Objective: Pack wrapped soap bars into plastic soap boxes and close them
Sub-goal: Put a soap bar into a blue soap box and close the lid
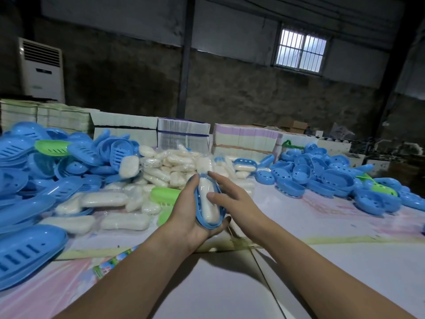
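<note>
Worktop (322, 261) of pale printed sheeting fills the room's middle and carries everything. Left of the person's hands on it sprawls the big heap of blue slotted plastic lids (34, 171); right of the hands lies a smaller heap of blue oval plastic box bases (322, 178). Just beyond the hands sits the mound of white soap bars in clear wrap (170, 166), and just left of them rests a green plastic box half (164, 195). The left hand (190, 215) is cupped from below around a blue oval plastic soap box base (208, 203), lifted off the worktop, with one white wrapped soap bar (207, 203) lying in it. The right hand (226, 194) is spread loosely, holding nothing, thumb resting on that bar.
</note>
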`<state>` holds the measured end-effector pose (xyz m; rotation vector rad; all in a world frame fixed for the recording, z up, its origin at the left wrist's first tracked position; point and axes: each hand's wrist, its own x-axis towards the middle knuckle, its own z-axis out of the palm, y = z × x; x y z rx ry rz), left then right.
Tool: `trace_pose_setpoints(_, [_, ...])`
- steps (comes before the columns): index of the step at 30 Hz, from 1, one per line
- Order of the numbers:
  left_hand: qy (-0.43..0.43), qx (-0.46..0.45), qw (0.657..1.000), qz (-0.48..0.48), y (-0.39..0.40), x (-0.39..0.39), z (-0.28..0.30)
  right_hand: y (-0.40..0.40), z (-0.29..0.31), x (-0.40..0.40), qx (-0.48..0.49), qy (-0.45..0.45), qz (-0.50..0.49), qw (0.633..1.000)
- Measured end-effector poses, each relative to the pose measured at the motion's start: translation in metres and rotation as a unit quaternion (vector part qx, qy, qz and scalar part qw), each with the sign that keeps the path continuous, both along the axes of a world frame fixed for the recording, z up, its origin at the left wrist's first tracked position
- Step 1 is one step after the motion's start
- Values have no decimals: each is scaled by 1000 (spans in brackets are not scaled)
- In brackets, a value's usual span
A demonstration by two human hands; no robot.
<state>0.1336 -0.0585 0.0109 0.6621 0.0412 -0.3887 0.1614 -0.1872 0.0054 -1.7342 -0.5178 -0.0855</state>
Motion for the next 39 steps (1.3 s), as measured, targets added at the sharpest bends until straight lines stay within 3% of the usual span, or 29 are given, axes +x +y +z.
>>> trace_pose_setpoints(3, [-7,-22,1000,-6,0,0,0,3,-3,3,97,52,39,993])
trace_pose_setpoints(6, [-48,-36,998,-18,3,2,1,-4,4,5,233,137,57,961])
trace_pose_setpoints(12, [-81,-48,995,-44,8,3,2,-8,7,4,280,220,159,921])
trace_pose_setpoints(17, [-60,-9,998,-30,12,0,6,-4,7,5,255,130,63,956])
trace_pose_setpoints(20, [-33,47,998,16,9,-2,7,-5,10,0,151,14,-49,987])
trace_pose_setpoints(23, [-16,81,995,55,5,-2,5,-1,8,-7,57,-50,-65,995])
trace_pose_setpoints(31, [-19,122,986,108,3,4,3,7,4,-14,-59,-93,-73,991])
trace_pose_setpoints(39, [-24,69,990,120,1,1,5,13,-1,-20,-99,-109,-74,986])
